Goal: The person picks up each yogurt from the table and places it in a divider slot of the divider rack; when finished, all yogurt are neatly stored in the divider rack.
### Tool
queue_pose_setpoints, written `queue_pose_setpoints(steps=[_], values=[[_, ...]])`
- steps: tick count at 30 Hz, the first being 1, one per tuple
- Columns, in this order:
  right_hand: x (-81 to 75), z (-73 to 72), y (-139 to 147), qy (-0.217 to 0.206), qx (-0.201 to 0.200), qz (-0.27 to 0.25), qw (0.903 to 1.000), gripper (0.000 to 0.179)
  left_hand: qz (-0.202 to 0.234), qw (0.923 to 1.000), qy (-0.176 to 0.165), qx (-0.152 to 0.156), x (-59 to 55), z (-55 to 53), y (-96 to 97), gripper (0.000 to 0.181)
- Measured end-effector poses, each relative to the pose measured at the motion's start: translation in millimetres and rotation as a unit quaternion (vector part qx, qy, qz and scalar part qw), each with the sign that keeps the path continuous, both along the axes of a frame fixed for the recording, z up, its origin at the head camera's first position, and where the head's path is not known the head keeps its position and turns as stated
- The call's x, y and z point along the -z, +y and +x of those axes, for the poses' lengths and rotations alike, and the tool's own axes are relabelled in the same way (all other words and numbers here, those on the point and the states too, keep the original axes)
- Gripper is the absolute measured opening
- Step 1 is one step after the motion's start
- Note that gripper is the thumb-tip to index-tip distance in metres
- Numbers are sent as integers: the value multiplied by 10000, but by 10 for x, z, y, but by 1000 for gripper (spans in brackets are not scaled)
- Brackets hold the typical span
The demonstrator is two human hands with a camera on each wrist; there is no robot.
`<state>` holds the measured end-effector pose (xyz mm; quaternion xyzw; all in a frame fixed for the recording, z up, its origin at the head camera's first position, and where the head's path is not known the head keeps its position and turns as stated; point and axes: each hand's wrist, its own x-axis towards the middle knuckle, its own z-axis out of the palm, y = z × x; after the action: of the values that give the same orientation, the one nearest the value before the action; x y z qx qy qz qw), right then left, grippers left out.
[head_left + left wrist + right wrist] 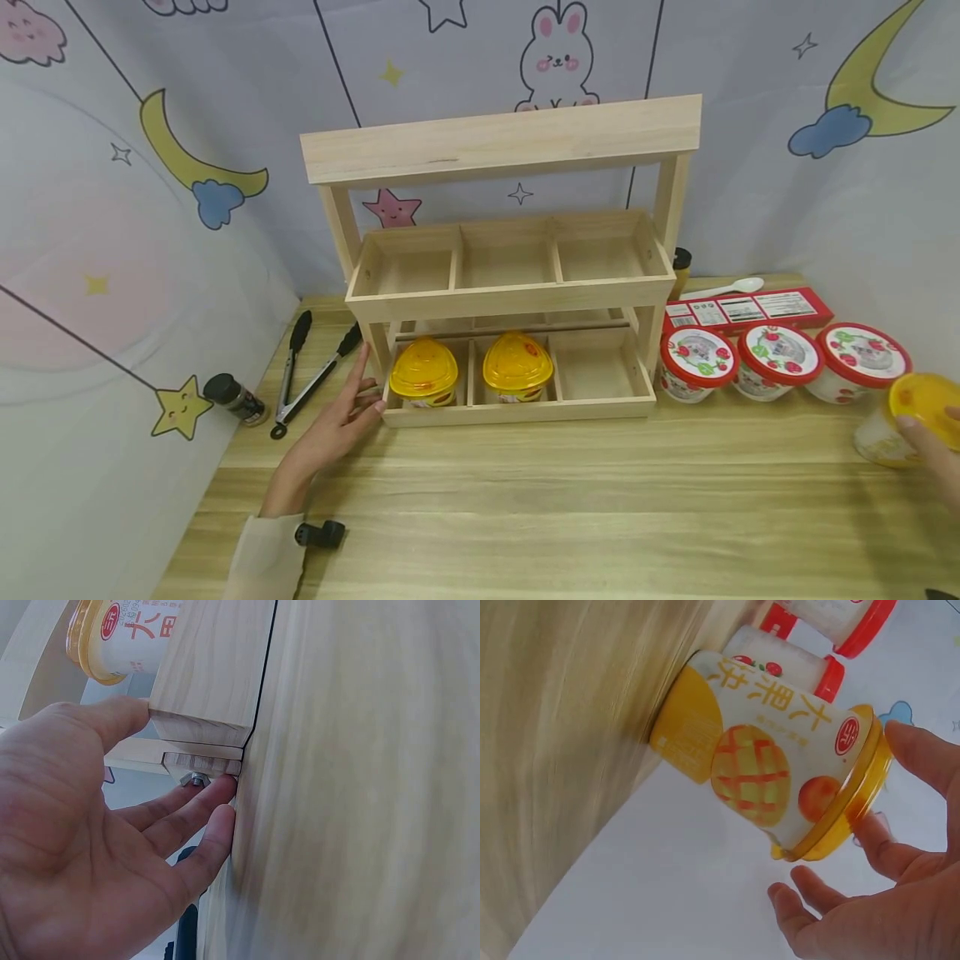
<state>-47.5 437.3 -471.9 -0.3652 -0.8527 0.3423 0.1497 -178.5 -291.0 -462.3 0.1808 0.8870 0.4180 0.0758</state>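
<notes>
My left hand [330, 437] is at the front left corner of a two-tier wooden rack [517, 411]. In the left wrist view, its fingertips touch the rack's corner block [214, 675] near a bolt and wing nut [196, 779]. At the far right, my right hand [936, 467] holds a mango yogurt cup [757, 750] by its yellow lid, thumb and one finger on the lid, other fingers spread apart. The cup's base is close to the tabletop. Two more yellow-lidded cups [423, 371] [517, 367] sit in the left and middle lower compartments; the right one is bare.
Three red-lidded cups [780, 354] stand right of the rack, before a red box [750, 309] and a white spoon [723, 288]. A dark-capped jar [680, 271] is partly behind the rack. Tongs [303, 379] and a black-capped bottle [235, 398] lie at left. A patterned cloth [480, 50] encloses the table.
</notes>
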Motion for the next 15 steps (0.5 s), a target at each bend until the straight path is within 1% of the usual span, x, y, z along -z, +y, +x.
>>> queue_pose_setpoints(steps=[3,4,6,8,11,14,15], values=[[120,-39,131,-100,24,-215,9997,81,17,10000,1,-2,9,1,-3,92],[127,-55,159,-189,26,-366,9991,81,17,10000,9,-1,11,0,-4,92],[192,-62,207,-195,31,-474,9987,85,2,10000,22,-2,17,-1,-5,92],[145,-61,176,-328,45,-592,9977,84,-7,10000,14,-6,21,-1,-6,92],[-2,-18,32,-284,35,-486,9984,83,9,10000,-8,-13,22,3,-9,92],[-35,17,-11,-121,13,-167,9998,80,34,10000,-16,-24,14,4,-9,92],[-4,25,4,-8,15,-58,10000,80,33,10000,-12,-24,12,3,-9,92]])
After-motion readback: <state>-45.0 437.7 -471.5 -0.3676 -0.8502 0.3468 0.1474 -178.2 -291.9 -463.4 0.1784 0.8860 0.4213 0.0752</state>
